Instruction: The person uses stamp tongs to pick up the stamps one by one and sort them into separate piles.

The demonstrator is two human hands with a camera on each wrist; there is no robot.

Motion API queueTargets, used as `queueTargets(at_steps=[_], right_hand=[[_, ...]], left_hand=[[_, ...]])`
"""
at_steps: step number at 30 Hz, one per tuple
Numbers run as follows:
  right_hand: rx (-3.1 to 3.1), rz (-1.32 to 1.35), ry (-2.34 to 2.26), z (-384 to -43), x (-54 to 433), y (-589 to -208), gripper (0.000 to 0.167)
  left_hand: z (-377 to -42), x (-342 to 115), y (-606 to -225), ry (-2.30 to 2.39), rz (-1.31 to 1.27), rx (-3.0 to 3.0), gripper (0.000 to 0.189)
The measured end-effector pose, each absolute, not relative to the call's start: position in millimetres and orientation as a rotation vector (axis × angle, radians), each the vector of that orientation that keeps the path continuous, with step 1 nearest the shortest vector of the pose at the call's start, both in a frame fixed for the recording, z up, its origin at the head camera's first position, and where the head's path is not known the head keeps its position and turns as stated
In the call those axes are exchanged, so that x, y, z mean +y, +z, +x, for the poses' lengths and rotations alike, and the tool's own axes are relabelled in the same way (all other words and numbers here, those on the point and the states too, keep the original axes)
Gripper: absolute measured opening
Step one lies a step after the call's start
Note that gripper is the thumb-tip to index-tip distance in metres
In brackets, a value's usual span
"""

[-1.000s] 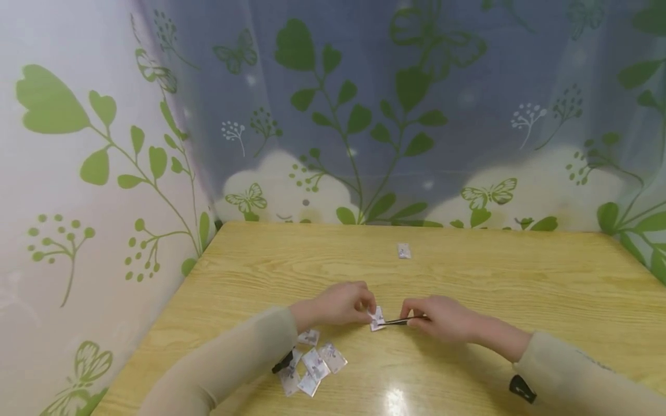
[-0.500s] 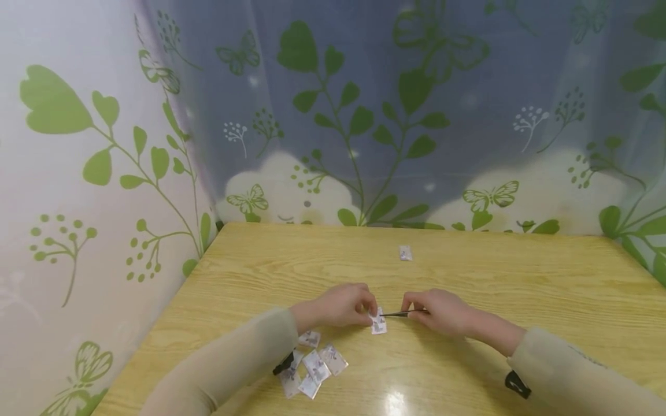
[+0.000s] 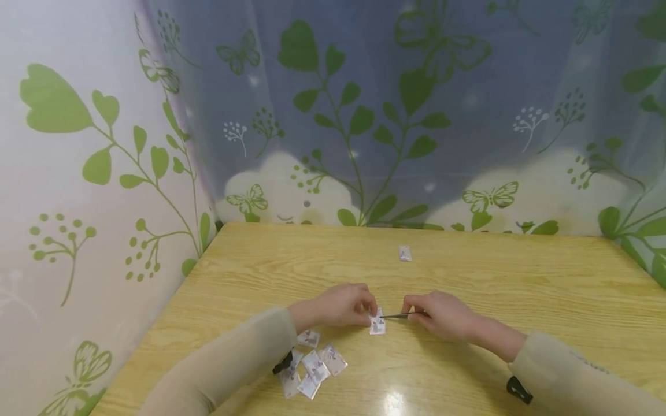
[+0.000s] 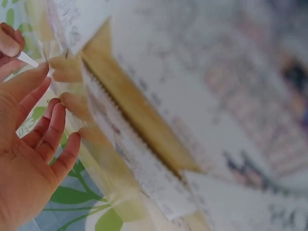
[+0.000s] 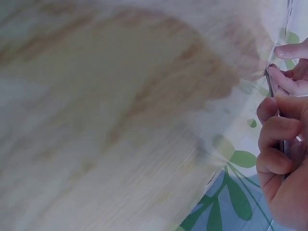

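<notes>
A small white printed sheet lies on the wooden table between my two hands. The thumb and forefinger of my left hand pinch its left edge; the other fingers spread loosely in the left wrist view. Dark slim tweezers are held in my right hand, with the thumb and curled fingers around them. Their tips reach over the sheet's upper part, close to the left fingertips. In the right wrist view the tweezers point up at the other hand.
Several similar printed sheets lie in an overlapping pile by my left forearm. Another sheet lies alone near the table's back edge. Patterned cloth hangs behind and on the left. A black strap piece shows under the right sleeve.
The tweezers' tips have shifted slightly upward on the sheet, and the sheet has turned a little and slid slightly toward me. The left hand stays nearly still.
</notes>
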State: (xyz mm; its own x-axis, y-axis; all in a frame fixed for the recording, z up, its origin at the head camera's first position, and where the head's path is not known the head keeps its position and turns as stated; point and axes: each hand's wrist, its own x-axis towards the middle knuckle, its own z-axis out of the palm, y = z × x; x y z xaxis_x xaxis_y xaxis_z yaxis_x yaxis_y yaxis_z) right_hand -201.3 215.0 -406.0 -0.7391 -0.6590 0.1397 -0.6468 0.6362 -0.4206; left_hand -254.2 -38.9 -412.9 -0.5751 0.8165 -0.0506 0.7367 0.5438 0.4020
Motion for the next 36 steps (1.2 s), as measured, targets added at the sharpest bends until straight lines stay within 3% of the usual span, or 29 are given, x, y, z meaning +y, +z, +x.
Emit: queueTargets(at_steps=[7,18,36], right_hand=[[2.842,-1.081,-0.731,-201,215,-407,0.009],[2.896,-0.970,-0.771,-205,241,-386,0.008],[3.061,-0.606,-0.624,-220,381,-358,0.011]], left_hand=[[-257,-56,-416,0.596,1.315,2.499,0.021],[-235,-100,-406,0.774,1.259,2.327,0.016],[-219,-105,-407,0.570,1.318,2.361,0.017]])
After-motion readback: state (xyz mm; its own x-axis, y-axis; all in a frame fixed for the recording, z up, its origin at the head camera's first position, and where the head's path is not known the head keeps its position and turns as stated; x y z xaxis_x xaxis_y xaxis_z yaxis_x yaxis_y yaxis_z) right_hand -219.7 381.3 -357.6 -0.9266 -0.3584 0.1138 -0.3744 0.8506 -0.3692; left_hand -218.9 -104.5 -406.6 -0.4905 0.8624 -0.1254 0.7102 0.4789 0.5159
